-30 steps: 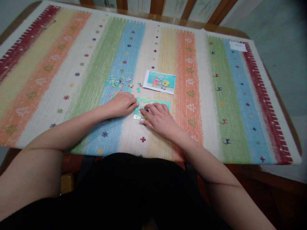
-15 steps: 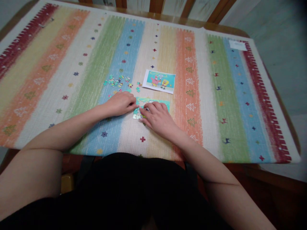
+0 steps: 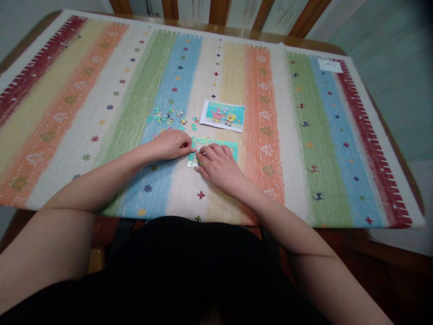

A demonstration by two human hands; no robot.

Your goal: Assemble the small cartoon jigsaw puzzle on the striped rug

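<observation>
A partly assembled jigsaw puzzle in turquoise tones lies flat in front of me, its middle covered by my fingers. At its left edge, my left hand is closed, fingers curled and thumb and index fingertips together; whatever they pinch is too small to make out. My right hand rests over the right and lower part of the puzzle, its bent fingers apart and the thumb near the lower edge. Loose jigsaw pieces lie scattered beyond my left hand. Just past the puzzle is a picture card with cartoon characters.
A striped tablecloth with small trees, stars and animals covers the table. A white paper slip lies at the far right corner. Wooden slats stand behind the far edge, and my body is against the near edge.
The view has tilted slightly. My right hand has shifted very slightly over the puzzle. My left hand stays at the puzzle's left edge, and the loose pieces and card lie as before.
</observation>
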